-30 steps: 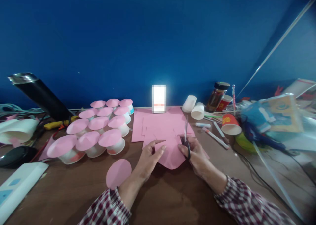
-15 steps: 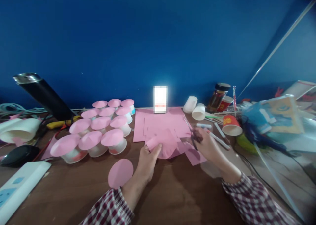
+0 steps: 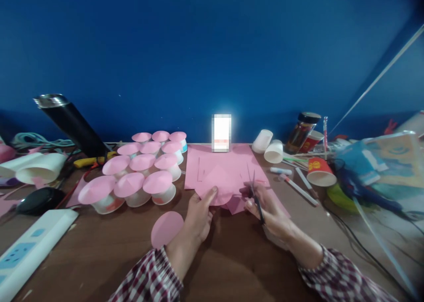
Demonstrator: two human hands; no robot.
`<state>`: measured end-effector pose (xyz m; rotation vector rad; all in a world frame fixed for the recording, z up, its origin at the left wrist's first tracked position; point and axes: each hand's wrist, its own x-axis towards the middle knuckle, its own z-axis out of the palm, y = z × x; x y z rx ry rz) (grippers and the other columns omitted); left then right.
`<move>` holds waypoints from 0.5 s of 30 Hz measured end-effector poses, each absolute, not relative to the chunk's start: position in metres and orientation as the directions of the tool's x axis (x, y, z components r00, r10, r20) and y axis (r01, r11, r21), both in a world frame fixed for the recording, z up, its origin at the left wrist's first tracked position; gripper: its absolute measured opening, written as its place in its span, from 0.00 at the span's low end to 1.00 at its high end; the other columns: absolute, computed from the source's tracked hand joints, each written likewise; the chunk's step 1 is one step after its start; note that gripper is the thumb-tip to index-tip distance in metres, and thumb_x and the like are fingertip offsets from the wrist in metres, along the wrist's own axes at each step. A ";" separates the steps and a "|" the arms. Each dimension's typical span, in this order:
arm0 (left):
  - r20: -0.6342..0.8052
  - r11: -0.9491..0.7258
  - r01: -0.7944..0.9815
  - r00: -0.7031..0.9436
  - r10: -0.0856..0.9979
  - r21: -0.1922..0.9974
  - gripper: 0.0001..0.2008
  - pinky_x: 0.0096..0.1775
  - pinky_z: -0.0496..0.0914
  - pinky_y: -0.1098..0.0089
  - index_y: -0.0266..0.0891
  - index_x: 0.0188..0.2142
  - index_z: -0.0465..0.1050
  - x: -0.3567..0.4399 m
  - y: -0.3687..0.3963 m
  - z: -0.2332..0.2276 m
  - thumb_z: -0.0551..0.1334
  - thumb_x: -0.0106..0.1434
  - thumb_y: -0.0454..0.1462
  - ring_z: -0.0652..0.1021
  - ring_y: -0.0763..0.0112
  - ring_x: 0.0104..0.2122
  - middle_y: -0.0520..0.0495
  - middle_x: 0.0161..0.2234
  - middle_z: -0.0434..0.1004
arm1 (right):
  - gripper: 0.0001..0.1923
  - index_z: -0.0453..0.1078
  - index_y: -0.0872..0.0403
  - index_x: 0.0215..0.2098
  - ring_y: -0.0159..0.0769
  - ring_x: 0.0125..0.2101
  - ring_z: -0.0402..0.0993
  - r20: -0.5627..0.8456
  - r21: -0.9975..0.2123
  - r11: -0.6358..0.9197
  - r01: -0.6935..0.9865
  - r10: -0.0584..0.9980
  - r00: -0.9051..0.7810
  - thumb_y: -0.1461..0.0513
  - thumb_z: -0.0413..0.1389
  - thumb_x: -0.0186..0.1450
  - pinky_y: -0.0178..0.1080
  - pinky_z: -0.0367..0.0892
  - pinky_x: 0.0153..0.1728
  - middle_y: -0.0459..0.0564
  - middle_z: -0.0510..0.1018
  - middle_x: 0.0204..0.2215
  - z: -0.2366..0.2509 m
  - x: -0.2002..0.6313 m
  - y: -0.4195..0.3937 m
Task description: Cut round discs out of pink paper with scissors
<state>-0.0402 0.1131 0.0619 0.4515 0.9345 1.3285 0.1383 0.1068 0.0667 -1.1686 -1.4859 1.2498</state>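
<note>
My left hand (image 3: 198, 214) pinches the near left edge of a rounded piece of pink paper (image 3: 217, 188), thumb on top. My right hand (image 3: 272, 214) grips a pair of scissors (image 3: 253, 189) just right of that piece. The scissor blades are spread and point away from me, apart from the paper. Under and behind lie larger pink sheets (image 3: 191, 171), with pink scraps near the right hand. A flat pink paper disc (image 3: 167, 229) rests on the table beside my left forearm.
Several paper cups topped with shallow pink cones (image 3: 130, 184) stand in rows at left. A power strip (image 3: 36, 240), a black mouse (image 3: 40, 200) and a dark flask (image 3: 74, 125) are further left. White cups (image 3: 274, 151), markers (image 3: 300, 190), a red cup (image 3: 320, 171) and a jar (image 3: 302, 132) are at right.
The scissors have turned to point away from me, with their blades spread. My right hand has come nearer the pink piece and lower. The view has shifted slightly left.
</note>
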 end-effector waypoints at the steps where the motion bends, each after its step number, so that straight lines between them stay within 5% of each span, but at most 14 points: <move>1: -0.310 0.227 -0.626 -0.023 0.951 0.746 0.15 0.36 0.72 0.68 0.34 0.38 0.74 -0.040 0.114 0.061 0.68 0.51 0.39 0.79 0.63 0.35 0.41 0.36 0.79 | 0.23 0.60 0.51 0.50 0.41 0.45 0.68 0.034 -0.990 0.063 0.125 0.975 -0.221 0.54 0.58 0.60 0.38 0.68 0.37 0.55 0.71 0.45 0.067 0.139 0.106; 7: -0.310 0.221 -0.654 -0.023 0.950 0.724 0.15 0.35 0.72 0.68 0.32 0.37 0.73 -0.041 0.115 0.056 0.69 0.50 0.38 0.78 0.66 0.31 0.43 0.33 0.79 | 0.21 0.59 0.51 0.43 0.30 0.18 0.66 -0.098 -0.990 -0.077 0.119 0.978 -0.184 0.57 0.62 0.57 0.31 0.60 0.18 0.39 0.71 0.18 0.062 0.130 0.102; 15: -0.364 0.251 -0.656 -0.040 0.930 0.712 0.16 0.24 0.67 0.75 0.35 0.36 0.73 -0.042 0.114 0.057 0.69 0.50 0.40 0.74 0.75 0.22 0.50 0.26 0.77 | 0.21 0.56 0.53 0.19 0.29 0.17 0.61 -0.025 -0.985 -0.013 0.170 0.997 -0.068 0.53 0.63 0.55 0.32 0.57 0.18 0.40 0.65 0.14 0.052 0.129 0.105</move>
